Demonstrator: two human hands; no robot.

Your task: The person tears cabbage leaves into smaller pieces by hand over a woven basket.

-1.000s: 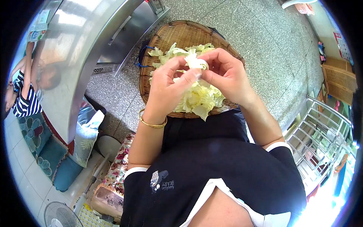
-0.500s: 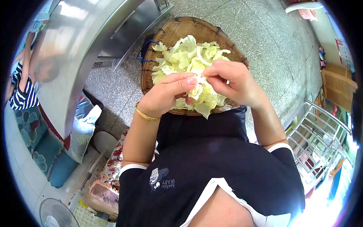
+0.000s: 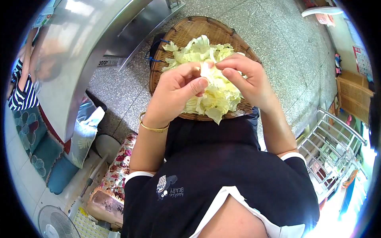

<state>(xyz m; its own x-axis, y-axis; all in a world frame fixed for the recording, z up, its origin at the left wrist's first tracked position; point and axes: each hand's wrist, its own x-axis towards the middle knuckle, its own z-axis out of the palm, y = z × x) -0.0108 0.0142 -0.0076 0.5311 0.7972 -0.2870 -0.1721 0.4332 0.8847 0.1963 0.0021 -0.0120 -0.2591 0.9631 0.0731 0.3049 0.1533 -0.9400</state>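
A round woven basket [image 3: 190, 27] rests at my lap, with a heap of torn pale green cabbage leaves [image 3: 216, 104] in it. Over the heap, my left hand [image 3: 178, 87], with a gold bangle at the wrist, is curled with its fingers around a small pale cabbage piece [image 3: 207, 70]. My right hand [image 3: 246, 79] is just to the right, its thumb and index finger bent towards the same piece. Whether the right fingertips still pinch it is hard to tell against the leaves.
A shiny metal table [image 3: 79, 51] stands at the left, with a person in a striped top [image 3: 24, 93] beyond it. A fan [image 3: 57, 224] is at the lower left. A metal rack [image 3: 333, 148] and a wicker cabinet [image 3: 354, 93] are on the right.
Both hands came down from the piece held between them, then rose slightly again. The right thumb has parted from its index finger. More of the leaves in the basket shows now.
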